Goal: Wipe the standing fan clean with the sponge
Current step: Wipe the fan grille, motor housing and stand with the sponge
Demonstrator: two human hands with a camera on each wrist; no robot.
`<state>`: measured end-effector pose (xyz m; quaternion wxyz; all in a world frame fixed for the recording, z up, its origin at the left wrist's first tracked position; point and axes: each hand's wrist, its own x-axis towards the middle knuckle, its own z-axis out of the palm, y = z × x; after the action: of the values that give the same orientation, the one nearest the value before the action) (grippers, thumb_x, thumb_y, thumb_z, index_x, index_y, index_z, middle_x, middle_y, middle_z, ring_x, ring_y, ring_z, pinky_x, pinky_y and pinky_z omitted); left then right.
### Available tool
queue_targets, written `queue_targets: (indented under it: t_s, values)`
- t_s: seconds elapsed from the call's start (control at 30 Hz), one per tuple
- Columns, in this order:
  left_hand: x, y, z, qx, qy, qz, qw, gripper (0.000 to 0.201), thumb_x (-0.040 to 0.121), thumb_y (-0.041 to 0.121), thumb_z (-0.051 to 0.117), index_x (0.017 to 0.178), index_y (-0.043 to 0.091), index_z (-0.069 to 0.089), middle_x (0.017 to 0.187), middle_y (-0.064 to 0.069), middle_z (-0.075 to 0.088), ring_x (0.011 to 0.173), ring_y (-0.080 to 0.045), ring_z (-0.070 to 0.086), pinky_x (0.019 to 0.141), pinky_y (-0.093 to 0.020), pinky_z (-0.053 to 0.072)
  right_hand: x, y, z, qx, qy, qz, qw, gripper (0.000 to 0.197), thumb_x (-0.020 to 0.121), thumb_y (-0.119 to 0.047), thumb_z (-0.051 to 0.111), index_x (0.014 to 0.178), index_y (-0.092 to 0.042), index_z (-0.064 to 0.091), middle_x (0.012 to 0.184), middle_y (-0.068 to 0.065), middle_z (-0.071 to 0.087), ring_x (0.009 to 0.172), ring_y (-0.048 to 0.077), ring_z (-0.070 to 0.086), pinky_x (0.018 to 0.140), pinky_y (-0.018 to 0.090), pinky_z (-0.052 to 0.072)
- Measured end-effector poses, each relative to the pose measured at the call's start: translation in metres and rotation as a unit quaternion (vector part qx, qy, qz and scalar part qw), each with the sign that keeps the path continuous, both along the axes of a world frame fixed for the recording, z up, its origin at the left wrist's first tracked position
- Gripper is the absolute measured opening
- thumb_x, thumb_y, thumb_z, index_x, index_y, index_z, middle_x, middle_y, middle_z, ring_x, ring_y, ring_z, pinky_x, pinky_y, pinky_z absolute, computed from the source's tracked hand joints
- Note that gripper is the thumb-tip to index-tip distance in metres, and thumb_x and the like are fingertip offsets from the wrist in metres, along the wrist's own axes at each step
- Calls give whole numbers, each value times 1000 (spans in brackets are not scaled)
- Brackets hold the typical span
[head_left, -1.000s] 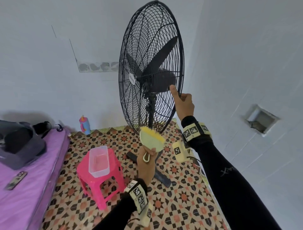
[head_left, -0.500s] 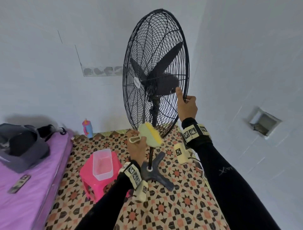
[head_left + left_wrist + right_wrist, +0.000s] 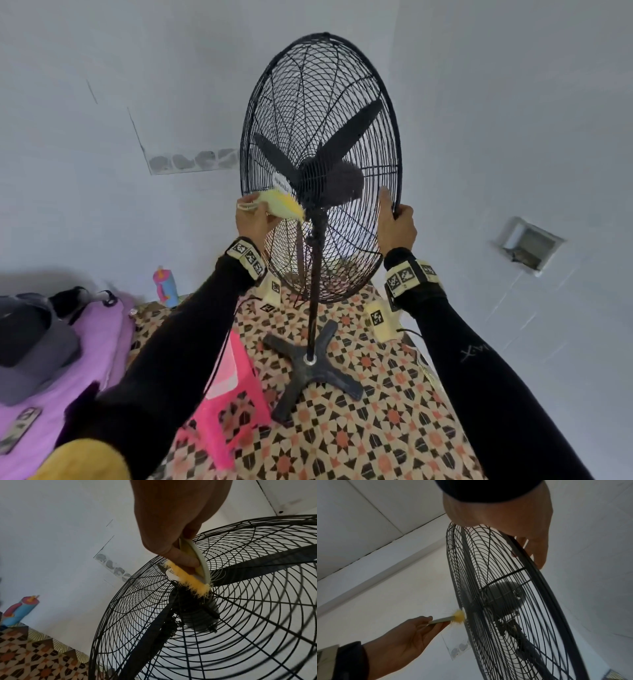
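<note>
Standing on the patterned floor (image 3: 394, 428), black standing fan (image 3: 320, 102), cage upright, near the wall corner. Right hand (image 3: 397, 228) clasps the cage's right rim, thumb lying straight along the wires. Left hand (image 3: 251, 222) grips the sponge (image 3: 279, 205); its yellow bristly edge touches the front grille beside the hub.
</note>
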<state>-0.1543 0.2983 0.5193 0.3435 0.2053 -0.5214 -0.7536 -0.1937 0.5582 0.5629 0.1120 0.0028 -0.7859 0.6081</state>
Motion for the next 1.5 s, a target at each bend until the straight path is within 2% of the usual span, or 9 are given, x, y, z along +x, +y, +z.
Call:
queue_targets:
  t_s: [0.2,0.3,0.5,0.7,0.83,1.03,1.17,1.33,1.5]
  values:
    - [-22,-22,14,-4,13,-26,1000,28,99,-1,57,126,8,54,125,-16,62,112,-37,68,73,-39,65,-5,-3,7,-74,-8,-38,997,68,90,-74,50,133,-20,53,108,-2,56,102,19,50,100,31,39]
    - [-27,-16,17,-14,5,-46,999,24,101,-2,54,124,5,54,130,-25,61,111,-39,68,67,-33,65,-5,-6,3,-96,-6,-58,994,66,90,-74,51,127,-20,56,106,-1,60,100,21,54,93,27,39]
    - [-14,-9,-3,-31,9,-189,982,26,105,2,50,130,1,54,128,-20,60,104,-31,71,70,-31,65,-8,-20,0,-117,18,-125,985,63,89,-73,53,114,-16,58,97,1,65,86,19,58,82,28,41]
    - [-22,-16,4,40,36,-126,991,16,105,1,51,118,5,57,125,-21,65,100,-28,74,69,-29,64,-10,-30,-9,-109,44,-152,981,59,90,-73,52,108,-17,58,83,-8,61,75,0,53,80,27,42]
    - [-13,-11,-4,28,26,-195,980,19,105,2,51,122,5,58,122,-18,66,103,-30,74,68,-27,64,-11,-25,-10,-107,55,-154,981,62,89,-73,53,108,-14,59,81,-7,61,71,3,54,76,27,44]
    - [-17,-21,11,37,36,-89,995,27,103,-1,50,129,0,52,128,-24,63,107,-35,72,66,-29,64,-3,-31,-29,-80,80,-132,985,70,82,-84,47,105,-18,55,88,-1,68,76,13,62,76,30,51]
    - [-3,3,11,19,23,-160,987,21,105,2,50,126,3,54,121,-18,63,99,-28,72,70,-30,65,-10,-17,-31,-59,75,-122,988,75,82,-86,43,100,-16,62,88,0,66,85,19,62,87,36,52]
    - [11,19,13,13,39,-80,996,12,104,4,55,108,12,62,114,-15,69,95,-27,74,66,-31,65,-10,-9,-32,0,86,-53,995,61,86,-82,43,79,-22,51,78,-1,60,74,17,56,78,34,46]
    - [24,46,11,14,16,-157,987,15,105,10,56,117,2,62,116,-17,67,84,-17,75,60,-25,62,-20,-3,-36,-13,77,-67,995,69,82,-88,39,83,-20,51,83,4,62,77,24,58,83,41,51]
